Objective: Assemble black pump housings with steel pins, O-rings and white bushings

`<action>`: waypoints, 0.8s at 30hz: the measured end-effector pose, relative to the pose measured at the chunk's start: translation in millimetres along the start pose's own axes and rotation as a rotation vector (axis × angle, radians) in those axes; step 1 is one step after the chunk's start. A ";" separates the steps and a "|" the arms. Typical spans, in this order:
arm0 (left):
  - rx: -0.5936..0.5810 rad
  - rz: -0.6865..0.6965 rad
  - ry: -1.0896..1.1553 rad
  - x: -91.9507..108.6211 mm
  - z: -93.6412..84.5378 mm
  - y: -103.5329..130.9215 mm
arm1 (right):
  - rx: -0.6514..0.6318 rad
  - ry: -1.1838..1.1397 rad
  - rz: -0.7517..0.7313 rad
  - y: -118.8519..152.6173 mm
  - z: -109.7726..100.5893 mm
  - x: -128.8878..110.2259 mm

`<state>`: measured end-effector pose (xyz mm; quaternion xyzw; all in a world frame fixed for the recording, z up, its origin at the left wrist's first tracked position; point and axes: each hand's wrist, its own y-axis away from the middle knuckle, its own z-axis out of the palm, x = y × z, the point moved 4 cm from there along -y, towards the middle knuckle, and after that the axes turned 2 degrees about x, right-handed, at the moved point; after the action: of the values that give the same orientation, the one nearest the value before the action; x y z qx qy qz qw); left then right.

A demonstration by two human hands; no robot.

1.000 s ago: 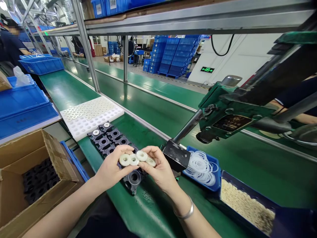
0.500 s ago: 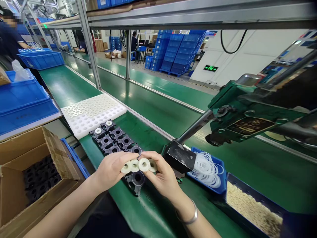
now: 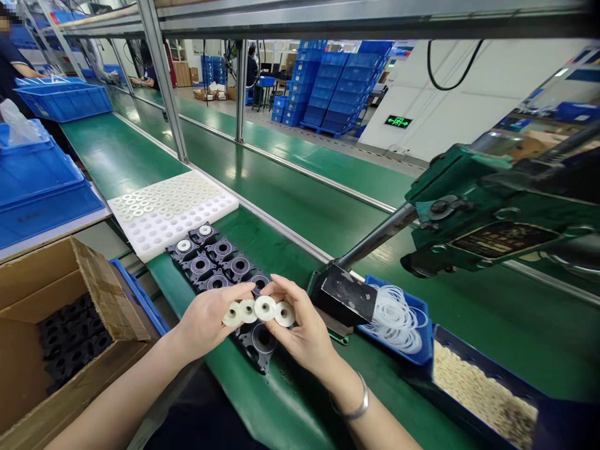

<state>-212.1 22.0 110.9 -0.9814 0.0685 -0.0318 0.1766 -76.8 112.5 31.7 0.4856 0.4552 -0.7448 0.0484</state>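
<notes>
My left hand [image 3: 206,320] is closed around two off-white flanged plastic bushings [image 3: 232,314], held by their edges with the round faces toward me. My right hand [image 3: 307,328] pinches two more such bushings [image 3: 265,308] between thumb and fingers. All of these sit side by side in a row and look to be touching. Beneath and beyond my hands lie black plastic housings [image 3: 221,250] with round central holes, set in two rows on the green belt. White bushings sit in the two farthest housings. My hands partly hide the nearer ones.
A white foam tray [image 3: 154,240] holding bushings lies past the housings. At left, a cardboard box [image 3: 96,281] contains black parts. A green hand press [image 3: 487,212] stands right, near blue bins of white rings [image 3: 394,319] and small cream-coloured pieces [image 3: 478,387]. Co-workers are farther back.
My hands have shifted slightly left. The bushings in my right hand have moved a little apart and turned, so the far-right one shows more fully. The camera view has tilted slightly.
</notes>
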 end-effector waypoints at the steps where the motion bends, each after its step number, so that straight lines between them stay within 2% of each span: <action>1: -0.029 -0.027 0.003 -0.9 1.1 -0.1 | 0.006 -0.007 0.025 0.2 0.4 1.5; 7: -0.086 -0.058 -0.034 -2.9 2.7 -0.1 | 0.006 -0.006 0.070 1.7 1.7 7.4; 18: -0.131 -0.059 -0.034 -16.9 9.5 8.1 | -0.121 0.144 -0.038 -10.4 5.8 13.7; 22: -0.275 -0.213 0.059 -25.9 9.9 9.3 | -0.165 0.134 0.033 -18.5 12.2 23.4; 24: -0.278 -0.315 0.166 -31.3 7.9 10.6 | -0.169 0.120 0.086 -24.1 16.5 28.9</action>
<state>-243.7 19.5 98.6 -0.9889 -0.0677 -0.1299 0.0261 -115.5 125.3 26.5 0.5427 0.4969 -0.6706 0.0938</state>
